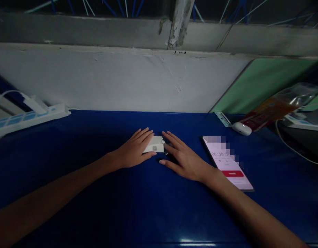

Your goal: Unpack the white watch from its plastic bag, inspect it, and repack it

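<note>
A small white flat piece (156, 143), like a card or thin box with a square printed code, lies on the blue tabletop (138, 206). My left hand (134, 148) rests over its left part, fingers stretched out and thumb along the near edge. Just to the right, my right hand (184, 157) is spread low over the table, its fingertips close to the piece's right edge. Partly hidden under those fingers is a small dark item (168, 148) whose kind I cannot make out. A tiny whitish bit (162, 142) sits at the piece's right edge.
Right of my right forearm lies a phone (232, 174) with a timer on its lit screen. Farther right are a white earbud case (242, 128), a plastic packet (272, 106) and a cable (290, 147). A white power strip (32, 117) stands at the left, against the wall (117, 79).
</note>
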The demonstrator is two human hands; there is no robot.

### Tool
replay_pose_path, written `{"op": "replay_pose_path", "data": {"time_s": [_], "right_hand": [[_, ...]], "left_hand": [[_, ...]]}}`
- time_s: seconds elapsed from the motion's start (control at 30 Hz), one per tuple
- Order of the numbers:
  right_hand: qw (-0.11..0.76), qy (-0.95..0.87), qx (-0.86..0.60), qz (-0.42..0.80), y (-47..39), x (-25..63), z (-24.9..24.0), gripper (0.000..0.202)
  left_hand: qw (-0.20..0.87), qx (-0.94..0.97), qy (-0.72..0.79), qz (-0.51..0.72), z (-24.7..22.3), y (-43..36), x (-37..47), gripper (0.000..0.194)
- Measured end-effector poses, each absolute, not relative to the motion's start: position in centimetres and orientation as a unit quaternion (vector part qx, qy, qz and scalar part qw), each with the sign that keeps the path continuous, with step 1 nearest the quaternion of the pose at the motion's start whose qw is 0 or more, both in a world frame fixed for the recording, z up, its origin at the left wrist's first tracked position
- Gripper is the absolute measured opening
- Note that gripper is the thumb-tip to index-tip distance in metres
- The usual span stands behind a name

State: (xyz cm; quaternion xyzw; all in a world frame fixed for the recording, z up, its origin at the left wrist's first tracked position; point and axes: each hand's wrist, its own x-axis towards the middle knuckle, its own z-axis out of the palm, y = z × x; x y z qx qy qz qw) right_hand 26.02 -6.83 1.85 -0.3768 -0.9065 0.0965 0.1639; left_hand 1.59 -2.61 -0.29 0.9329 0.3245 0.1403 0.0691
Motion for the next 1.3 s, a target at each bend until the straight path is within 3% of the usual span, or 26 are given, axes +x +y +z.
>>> {"op": "replay_pose_path", "data": {"time_s": [0.3,0.57,1.03,1.3], "right_hand": [[0.201,-0.859,-0.466,0.062,-5.8,27.6,1.9,0.053],[0.288,-0.808,-0.446,0.257,-6.7,26.7,2.4,0.047],[0.110,-0.907,-0.396,0.093,-7.4,26.4,1.5,0.073],[0.093,-0.900,-0.416,0.085,-8.0,25.9,1.6,0.084]], "left_hand": [[0.066,0.933,0.348,0.069,0.9,-3.5,1.7,0.071],[0.098,0.923,0.364,0.079,0.3,-3.3,1.8,0.069],[0.077,0.925,0.363,0.085,0.4,-3.3,2.0,0.069],[0.074,0.928,0.353,0.091,0.3,-3.3,2.0,0.069]]}}
